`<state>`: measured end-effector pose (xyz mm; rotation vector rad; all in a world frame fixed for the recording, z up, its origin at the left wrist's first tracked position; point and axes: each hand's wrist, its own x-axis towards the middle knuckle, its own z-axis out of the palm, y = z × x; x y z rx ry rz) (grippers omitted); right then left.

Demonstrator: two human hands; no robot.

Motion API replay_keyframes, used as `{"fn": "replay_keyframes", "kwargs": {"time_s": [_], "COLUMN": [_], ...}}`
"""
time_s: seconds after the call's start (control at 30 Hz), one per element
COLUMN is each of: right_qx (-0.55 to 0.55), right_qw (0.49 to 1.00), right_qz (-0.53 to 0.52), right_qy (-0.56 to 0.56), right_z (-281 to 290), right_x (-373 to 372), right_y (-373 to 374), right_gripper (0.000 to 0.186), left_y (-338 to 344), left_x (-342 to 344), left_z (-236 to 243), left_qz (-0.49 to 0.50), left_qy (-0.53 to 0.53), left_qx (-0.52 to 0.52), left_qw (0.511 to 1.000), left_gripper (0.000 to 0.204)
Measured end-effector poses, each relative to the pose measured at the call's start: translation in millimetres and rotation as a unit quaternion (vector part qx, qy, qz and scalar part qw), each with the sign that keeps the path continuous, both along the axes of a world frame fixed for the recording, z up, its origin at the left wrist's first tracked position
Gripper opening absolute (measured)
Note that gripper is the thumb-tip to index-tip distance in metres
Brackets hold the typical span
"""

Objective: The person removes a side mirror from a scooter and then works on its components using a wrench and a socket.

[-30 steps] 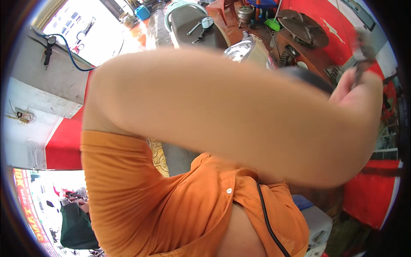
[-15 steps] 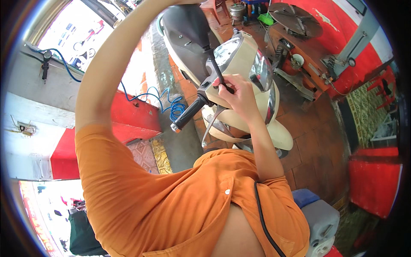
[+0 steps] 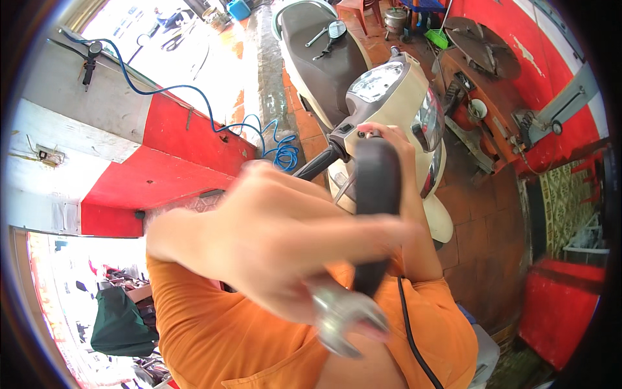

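My left hand, blurred and close up, is closed round an open-end wrench, its jaw showing below the palm. The index finger stretches across a black scooter mirror, which stands nearly edge-on before me. Behind the mirror, my right hand has its fingers curled at the mirror stem's base by the handlebar; the stem itself is mostly hidden. The cream scooter stands ahead, and its black handlebar grip lies partly behind my left hand.
A second mirror and a wrench lie on the scooter seat. To the left, a blue air hose coils on the ground beside a red and white wall. A tyre machine stands at the far right, a red box nearer.
The mirror has swung from over the seat round toward me. My left hand has come down from the top edge into the middle, and a wrench now shows in it.
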<state>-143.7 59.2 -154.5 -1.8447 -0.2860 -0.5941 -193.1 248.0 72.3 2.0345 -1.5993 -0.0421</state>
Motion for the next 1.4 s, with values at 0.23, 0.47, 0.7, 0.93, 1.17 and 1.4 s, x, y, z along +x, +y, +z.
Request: {"fn": "replay_keyframes", "kwargs": {"time_s": [0.23, 0.47, 0.7, 0.93, 1.17, 1.4], "right_qx": [-0.278, 0.042, -0.044, 0.009, -0.087, -0.053], "right_qw": [0.944, 0.999, 0.999, 0.999, 0.985, 0.996], "right_qz": [0.045, -0.015, -0.012, -0.043, -0.090, -0.064], "right_qy": [-0.173, 0.002, -0.018, -0.032, -0.119, -0.032], "right_z": [5, -9, 1, 6, 5, -17], "right_x": [7, 10, 8, 5, 0, -3], "right_y": [-13, -2, 15, -5, -9, -10], "right_gripper": [0.026, 0.014, 0.018, 0.016, 0.015, 0.017], "left_y": [-129, -239, -94, 36, 11, -171], "left_x": [42, 154, 223, 119, 24, 78], "left_z": [-5, -1, 36, 33, 24, -24], "left_qz": [-0.076, 0.106, 0.389, 0.379, 0.009, -0.107], "left_qy": [-0.267, -0.327, -0.320, -0.239, 0.008, -0.364], "left_qx": [0.050, 0.206, 0.283, 0.136, 0.059, -0.056], "left_qw": [0.960, 0.916, 0.816, 0.884, 0.998, 0.924], "left_gripper": [0.039, 0.039, 0.056, 0.066, 0.055, 0.012]}}
